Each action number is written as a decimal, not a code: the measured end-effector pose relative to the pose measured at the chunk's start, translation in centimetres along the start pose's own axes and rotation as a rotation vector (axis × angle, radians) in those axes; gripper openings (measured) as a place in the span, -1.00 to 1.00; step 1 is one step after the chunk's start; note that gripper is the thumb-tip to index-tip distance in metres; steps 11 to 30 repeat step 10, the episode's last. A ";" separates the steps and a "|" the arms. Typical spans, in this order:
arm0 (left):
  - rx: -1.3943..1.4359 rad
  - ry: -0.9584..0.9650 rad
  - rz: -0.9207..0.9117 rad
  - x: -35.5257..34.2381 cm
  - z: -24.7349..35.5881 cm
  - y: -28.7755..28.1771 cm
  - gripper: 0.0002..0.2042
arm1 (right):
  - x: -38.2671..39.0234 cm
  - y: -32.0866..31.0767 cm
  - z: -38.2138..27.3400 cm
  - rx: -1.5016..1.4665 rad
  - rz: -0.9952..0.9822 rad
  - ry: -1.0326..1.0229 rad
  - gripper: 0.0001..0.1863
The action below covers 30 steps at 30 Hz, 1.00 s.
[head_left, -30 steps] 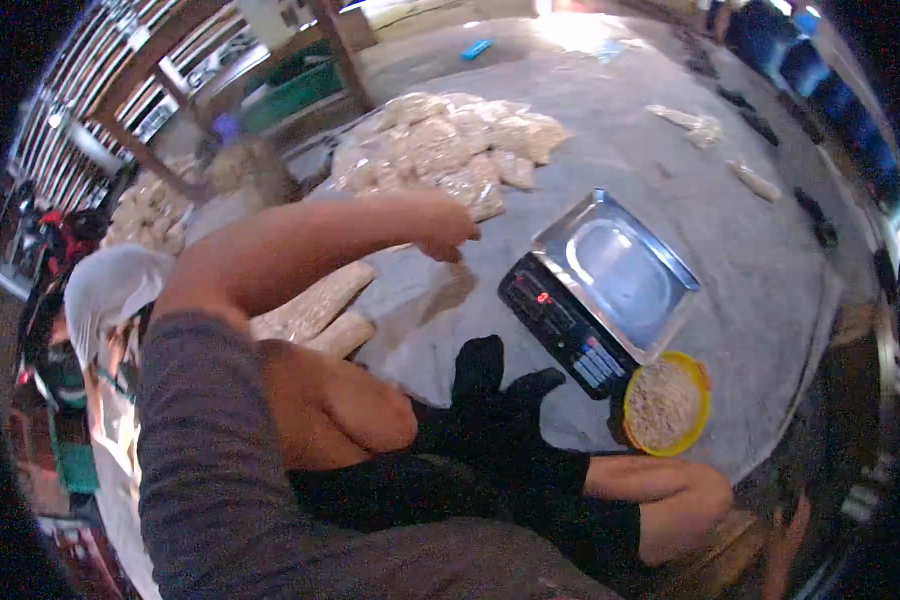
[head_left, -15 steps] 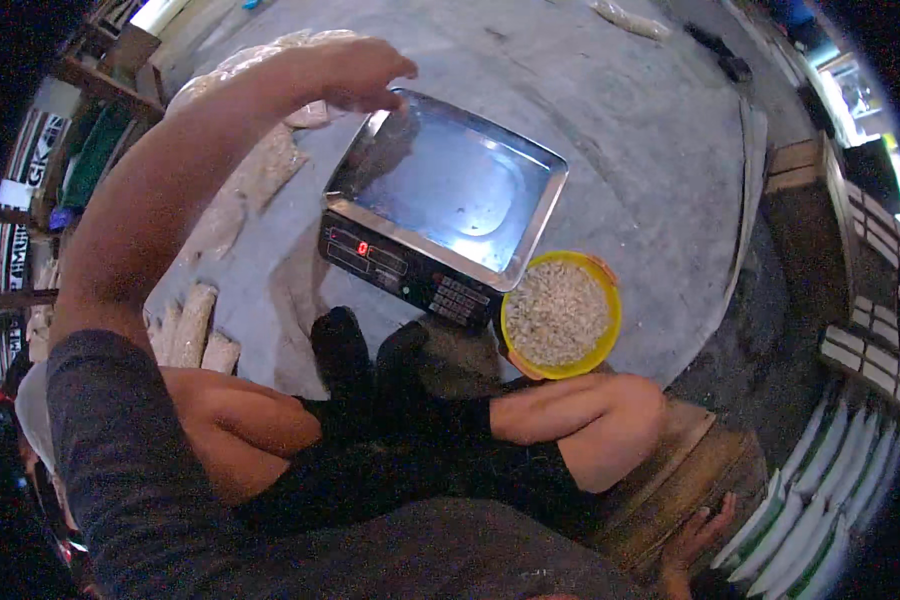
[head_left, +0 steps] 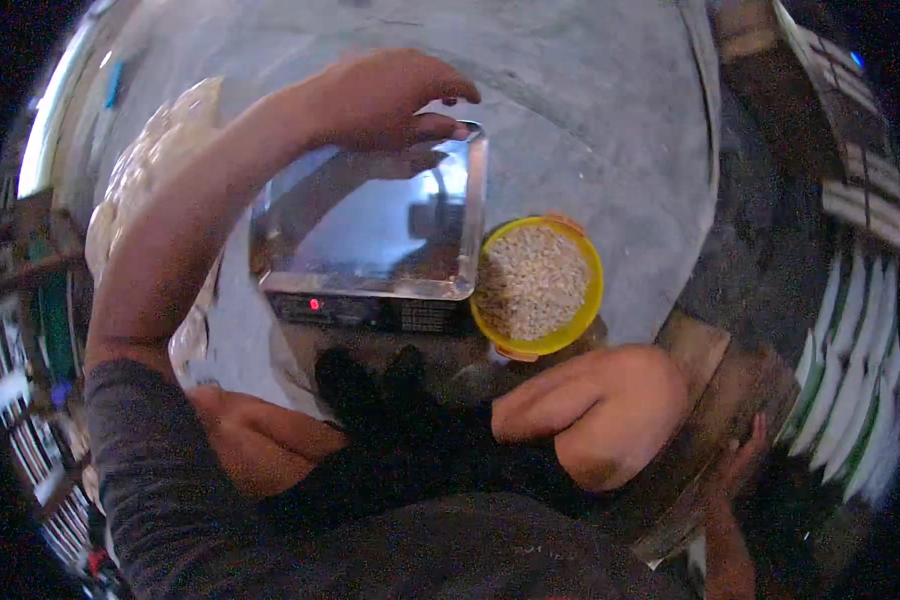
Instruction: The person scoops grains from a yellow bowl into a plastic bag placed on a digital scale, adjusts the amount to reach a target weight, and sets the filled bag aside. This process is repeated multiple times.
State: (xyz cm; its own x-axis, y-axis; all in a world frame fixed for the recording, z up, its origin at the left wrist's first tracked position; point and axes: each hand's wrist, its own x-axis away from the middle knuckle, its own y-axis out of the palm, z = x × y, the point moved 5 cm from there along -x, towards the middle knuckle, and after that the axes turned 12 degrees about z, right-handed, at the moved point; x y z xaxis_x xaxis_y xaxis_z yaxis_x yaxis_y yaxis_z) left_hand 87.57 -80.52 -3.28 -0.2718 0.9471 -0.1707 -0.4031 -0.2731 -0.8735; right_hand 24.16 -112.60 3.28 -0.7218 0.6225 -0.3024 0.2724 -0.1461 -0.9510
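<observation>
My left hand [head_left: 395,105] reaches over the far part of a digital scale [head_left: 370,312]. Its fingers are apart and hold nothing that I can see. The fingertips hang at the far right corner of the scale's shiny steel tray [head_left: 370,235]; whether they touch the rim I cannot tell. The tray bears nothing and mirrors the hand. Right of the scale stands a yellow bowl [head_left: 592,300] full of small pale pieces [head_left: 535,280]. At the lower right my right hand [head_left: 742,462] is beside the wooden board [head_left: 705,350], fingers stretched out, apparently holding nothing.
Clear plastic bags of pale goods [head_left: 155,165] lie on the floor left of the scale. White and green packets [head_left: 850,370] are stacked at the right, with boxes [head_left: 865,205] beyond. My feet [head_left: 370,375] and bent knees are close to the scale's near side.
The view has turned, and the scale now appears squarer to me. My left hand has gone from the tray's far left corner to its far right corner. My right hand appears higher.
</observation>
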 end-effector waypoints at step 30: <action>-0.128 -0.011 -0.084 12.4 4.6 -7.9 -0.41 | -1.6 -1.6 -1.7 0.012 -0.115 0.123 -0.16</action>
